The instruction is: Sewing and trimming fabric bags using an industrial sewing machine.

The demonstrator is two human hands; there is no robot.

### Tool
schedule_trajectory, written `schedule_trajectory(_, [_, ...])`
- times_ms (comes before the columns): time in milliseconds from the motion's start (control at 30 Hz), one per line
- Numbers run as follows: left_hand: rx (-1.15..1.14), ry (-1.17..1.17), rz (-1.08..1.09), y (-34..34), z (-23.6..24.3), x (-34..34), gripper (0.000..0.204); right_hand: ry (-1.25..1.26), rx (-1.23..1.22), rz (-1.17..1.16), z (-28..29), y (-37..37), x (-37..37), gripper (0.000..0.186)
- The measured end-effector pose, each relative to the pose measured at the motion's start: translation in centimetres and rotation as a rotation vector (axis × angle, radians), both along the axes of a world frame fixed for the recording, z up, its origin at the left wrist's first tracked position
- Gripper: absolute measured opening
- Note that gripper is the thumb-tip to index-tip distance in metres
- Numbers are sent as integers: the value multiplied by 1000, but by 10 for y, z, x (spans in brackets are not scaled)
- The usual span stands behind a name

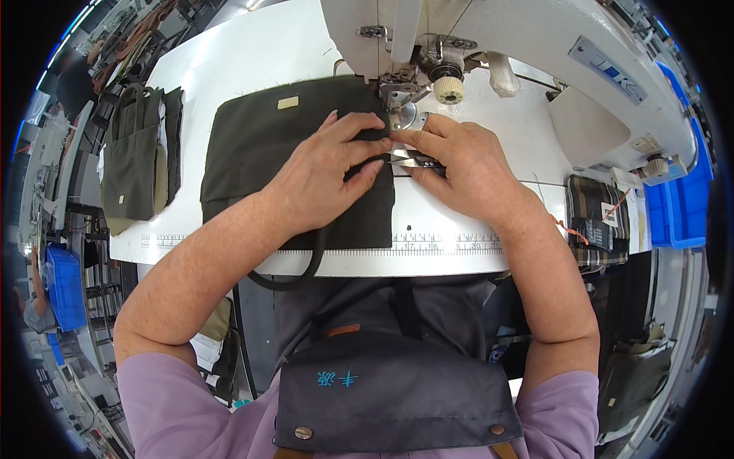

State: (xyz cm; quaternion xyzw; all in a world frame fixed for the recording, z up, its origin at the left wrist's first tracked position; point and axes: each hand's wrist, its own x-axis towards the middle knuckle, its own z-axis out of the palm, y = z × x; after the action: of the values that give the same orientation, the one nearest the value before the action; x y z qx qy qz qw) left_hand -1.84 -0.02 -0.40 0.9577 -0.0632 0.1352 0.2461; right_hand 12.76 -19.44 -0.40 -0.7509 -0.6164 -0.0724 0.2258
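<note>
The dark green fabric piece [256,164] lies on the white surface [202,73], its right edge beside the sewing machine [520,34]'s needle area. The left hand [325,172] rests on it, fingers bent; whether it pinches cloth cannot be told. The right hand [465,162] grips small snips [417,160] at that edge.

Pile of dark green pieces [134,157] left of the hands [325,168], some plaid fabric [584,193] off to their right, blue bin [680,214] just past that, plus a blue crate [66,289] way out left.
</note>
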Motion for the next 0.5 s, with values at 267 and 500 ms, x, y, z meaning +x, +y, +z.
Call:
schedule_trajectory(267, [4,-110,-9,22,-7,32,25,6,-29,-96,-1,1,6,31])
schedule_trajectory(500, [240,-175,-16,25,-1,36,22,32,-40,-115,-2,0,8,37])
